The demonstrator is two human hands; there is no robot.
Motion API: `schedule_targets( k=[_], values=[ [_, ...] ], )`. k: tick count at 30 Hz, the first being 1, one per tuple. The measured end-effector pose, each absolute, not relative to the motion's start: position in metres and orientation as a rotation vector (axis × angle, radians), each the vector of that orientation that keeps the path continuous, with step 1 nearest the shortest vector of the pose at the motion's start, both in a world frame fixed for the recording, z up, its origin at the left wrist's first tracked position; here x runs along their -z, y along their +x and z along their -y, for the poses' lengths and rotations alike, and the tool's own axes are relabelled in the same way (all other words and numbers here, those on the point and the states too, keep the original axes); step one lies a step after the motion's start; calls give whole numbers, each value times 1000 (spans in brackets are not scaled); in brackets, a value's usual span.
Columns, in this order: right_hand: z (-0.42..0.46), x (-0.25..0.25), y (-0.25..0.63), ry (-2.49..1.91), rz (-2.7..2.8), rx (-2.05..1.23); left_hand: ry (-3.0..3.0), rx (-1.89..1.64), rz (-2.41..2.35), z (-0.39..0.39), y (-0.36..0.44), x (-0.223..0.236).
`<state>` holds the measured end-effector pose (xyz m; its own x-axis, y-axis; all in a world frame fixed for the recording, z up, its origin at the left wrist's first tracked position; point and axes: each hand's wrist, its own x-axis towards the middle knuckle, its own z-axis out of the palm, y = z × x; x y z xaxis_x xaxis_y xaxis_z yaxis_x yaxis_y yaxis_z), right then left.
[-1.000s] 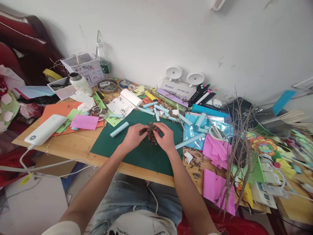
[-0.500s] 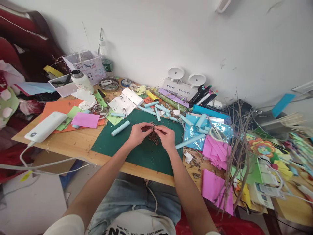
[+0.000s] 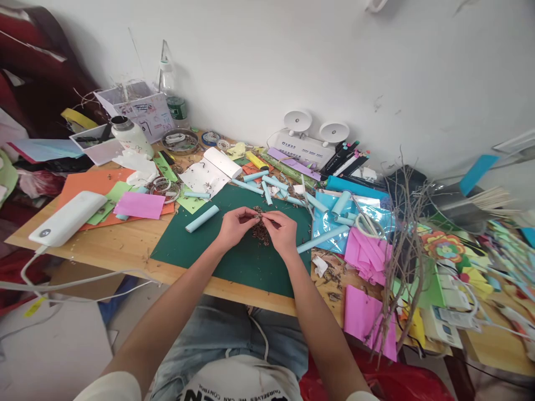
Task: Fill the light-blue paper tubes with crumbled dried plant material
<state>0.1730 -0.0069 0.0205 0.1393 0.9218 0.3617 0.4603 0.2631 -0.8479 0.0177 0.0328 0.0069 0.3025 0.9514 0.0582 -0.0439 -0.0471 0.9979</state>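
Observation:
Over a dark green mat (image 3: 246,273), my left hand (image 3: 234,227) and my right hand (image 3: 283,229) meet with thumbs and forefingers pinched. Between the fingertips is a bit of dry brown plant matter, too small to make out in detail. Just below it, a small heap of brown crumbled plant bits (image 3: 261,236) lies on the mat, partly covered by the fingers. A light blue paper tube (image 3: 202,218) rests to the left of my left hand. Another long blue tube (image 3: 322,239) lies to the right of my right hand.
Several short blue tubes (image 3: 267,192) lie behind the mat. On the right are scissors (image 3: 368,225), pink paper (image 3: 368,320) and upright dry twigs (image 3: 407,250). A white power bank (image 3: 69,218) with a cable, a bottle (image 3: 131,136) and coloured paper occupy the left.
The view has shifted slightly, so the table appears a little further left. Both hands stay pinched together over the heap, with only small finger movement.

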Motion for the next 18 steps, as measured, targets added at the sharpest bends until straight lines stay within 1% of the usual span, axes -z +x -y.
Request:
schedule_targets(
  k=[2, 4, 9, 13, 18],
  values=[
    [7, -20, 170, -1397, 1525, -467, 1406, -1040, -958, -32, 16, -5],
    [8, -21, 171, -1403, 1549, -448, 1439, -1049, -978, -32, 14, -4],
    [10, -27, 178, -1369, 1462, -540, 1378, -1059, -1010, -32, 11, -4],
    [11, -27, 178, -1318, 1527, -606, 1412, -1048, -978, -31, 11, -1],
    [10, -25, 175, -1333, 1621, -571, 1454, -1015, -971, -28, 11, -1]
  ],
)
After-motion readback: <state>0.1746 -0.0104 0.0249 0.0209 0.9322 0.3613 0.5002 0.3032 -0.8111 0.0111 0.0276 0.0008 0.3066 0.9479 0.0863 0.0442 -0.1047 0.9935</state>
